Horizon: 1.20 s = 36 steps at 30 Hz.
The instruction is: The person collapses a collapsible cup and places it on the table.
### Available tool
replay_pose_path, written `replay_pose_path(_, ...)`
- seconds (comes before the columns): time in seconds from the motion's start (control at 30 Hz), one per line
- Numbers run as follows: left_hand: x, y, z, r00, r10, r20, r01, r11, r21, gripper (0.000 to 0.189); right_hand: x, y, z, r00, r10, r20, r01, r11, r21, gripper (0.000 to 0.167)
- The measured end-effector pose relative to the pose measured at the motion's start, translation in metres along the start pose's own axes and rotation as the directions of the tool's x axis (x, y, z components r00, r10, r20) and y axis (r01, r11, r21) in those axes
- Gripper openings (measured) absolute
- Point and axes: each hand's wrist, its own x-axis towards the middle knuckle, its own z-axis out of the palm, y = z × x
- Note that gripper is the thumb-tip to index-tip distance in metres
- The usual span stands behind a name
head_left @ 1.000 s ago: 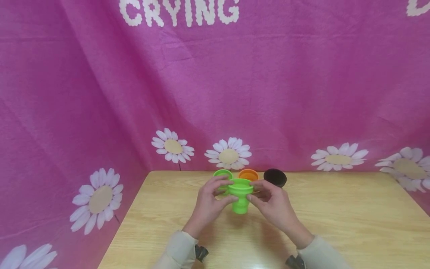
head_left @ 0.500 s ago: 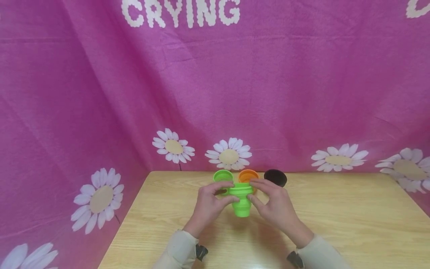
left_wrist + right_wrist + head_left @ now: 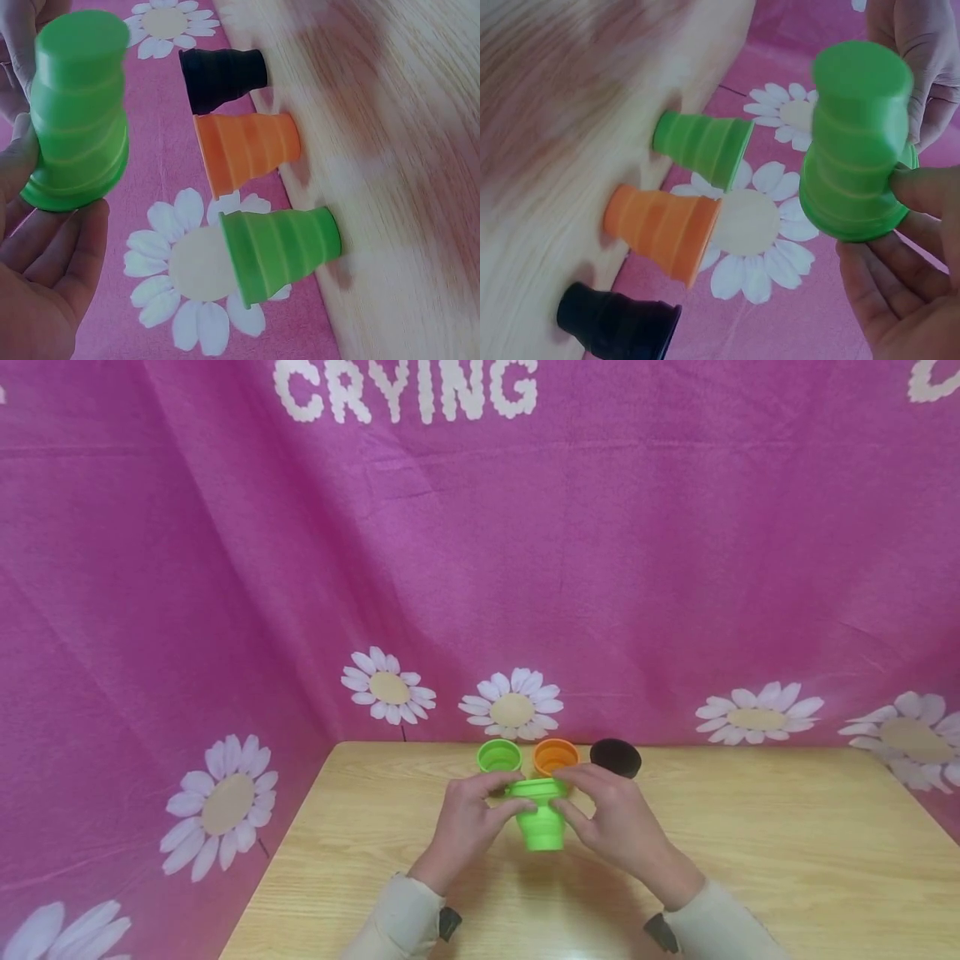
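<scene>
A bright green ribbed collapsible cup (image 3: 543,827) is held up above the table between both hands. My left hand (image 3: 470,825) pinches its left side, thumb on the ribbed wall and fingers at the rim. On the opposite side my right hand (image 3: 621,821) grips it the same way. Both wrist views show the cup's closed base facing the cameras, with its wide rim away. Behind it stand three more cups in a row: a green cup (image 3: 281,251), an orange cup (image 3: 250,152) and a black cup (image 3: 225,77), each upright on the table.
The light wooden table (image 3: 772,843) reaches back to a pink curtain (image 3: 637,568) printed with white daisies and letters. The row of cups stands close to the table's back edge. Dark straps (image 3: 450,924) show at the sleeve cuffs.
The held green cup has tipped so its rim turns away and its inside no longer shows; its base has come slightly down and nearer. Both hands keep their grip. The three cups behind stay put.
</scene>
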Motion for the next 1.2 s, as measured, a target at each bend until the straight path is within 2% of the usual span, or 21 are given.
replay_pose_path(0.2, -0.001, 0.000, 0.001, 0.999, 0.029, 0.016, -0.030, 0.997, 0.076, 0.029, 0.001, 0.003, -0.001, 0.989, -0.145, -0.014, 0.144, 0.989, -0.033, 0.036)
replay_pose_path(0.33, -0.001, 0.001, 0.002, 0.999, 0.043, 0.024, -0.045, 0.995, 0.093, 0.026, 0.001, 0.006, -0.001, 0.977, -0.210, -0.022, 0.209, 0.977, -0.053, 0.024)
replay_pose_path(0.43, -0.001, 0.003, 0.004, 0.999, 0.034, 0.031, -0.036, 0.997, 0.074, 0.025, 0.001, 0.007, 0.001, 0.968, -0.251, -0.017, 0.248, 0.963, -0.106, 0.029)
replay_pose_path(0.53, -0.001, 0.005, 0.005, 0.999, 0.002, 0.039, -0.003, 1.000, 0.031, 0.027, 0.001, 0.008, 0.003, 0.961, -0.277, -0.013, 0.272, 0.951, -0.149, 0.018)
replay_pose_path(0.57, -0.001, 0.005, 0.006, 0.999, -0.009, 0.044, 0.009, 1.000, 0.009, 0.028, 0.000, 0.009, 0.003, 0.960, -0.279, -0.016, 0.274, 0.950, -0.150, 0.021)
replay_pose_path(0.67, -0.002, 0.005, 0.006, 0.996, -0.050, 0.078, 0.055, 0.996, -0.066, 0.029, -0.001, 0.009, 0.005, 0.967, -0.252, -0.033, 0.247, 0.964, -0.098, 0.036)
replay_pose_path(0.8, -0.004, -0.001, 0.004, 0.986, -0.097, 0.139, 0.123, 0.974, -0.189, 0.020, 0.000, 0.007, 0.007, 0.983, -0.176, -0.055, 0.177, 0.984, 0.015, 0.026)
replay_pose_path(0.87, -0.007, -0.004, 0.001, 0.982, -0.101, 0.157, 0.138, 0.958, -0.252, 0.014, 0.000, 0.007, 0.007, 0.988, -0.136, -0.075, 0.140, 0.989, 0.046, 0.024)
replay_pose_path(1.07, -0.010, -0.009, -0.004, 0.981, -0.044, 0.188, 0.119, 0.905, -0.408, 0.014, -0.001, 0.008, 0.008, 0.994, -0.004, -0.107, 0.012, 0.998, 0.066, 0.039)
replay_pose_path(1.2, -0.010, -0.009, -0.005, 0.983, -0.013, 0.185, 0.094, 0.895, -0.437, 0.014, -0.001, 0.008, 0.008, 0.995, 0.038, -0.097, -0.031, 0.997, 0.068, 0.041)
